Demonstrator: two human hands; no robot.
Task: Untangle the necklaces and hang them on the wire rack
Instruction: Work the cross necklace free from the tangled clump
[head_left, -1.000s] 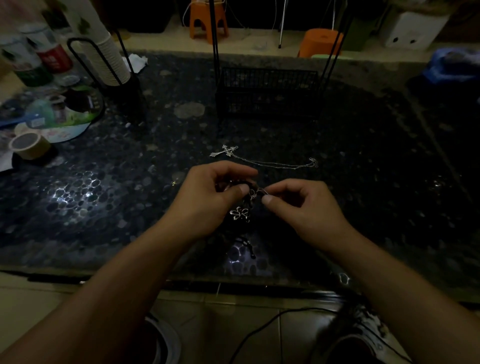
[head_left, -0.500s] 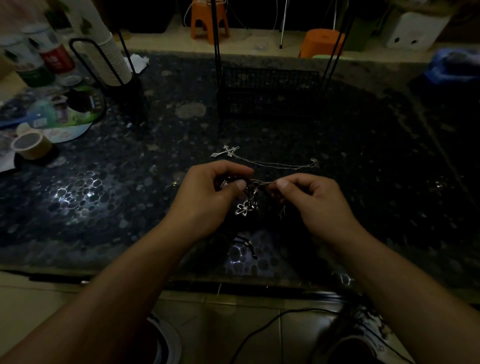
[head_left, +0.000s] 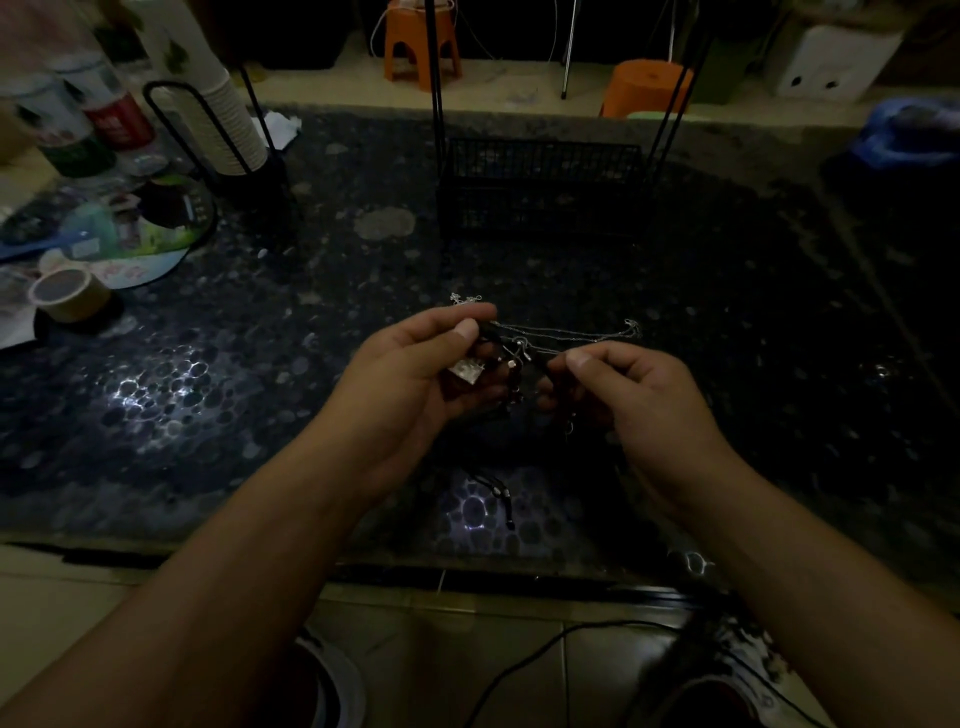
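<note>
A tangle of dark-corded necklaces hangs between my two hands above the dark pebble-patterned table. My left hand pinches one side of it, with a shiny silver pendant against its fingers. My right hand pinches a cord on the other side. Loose cord ends trail down onto the table near its front edge. A thin silver chain lies on the table just behind my hands; its cross end is mostly hidden by my left fingers. The black wire rack stands at the back centre.
A stack of paper cups in a wire holder, bottles, a round fan-like card and a tape roll crowd the left. A blue object sits far right. Orange stools stand behind the table. A cable runs on the floor.
My hands have lifted the tangle and pulled a little apart. The flower pendant that hung below my fingers is no longer seen; a flat silver pendant now shows at my left fingers.
</note>
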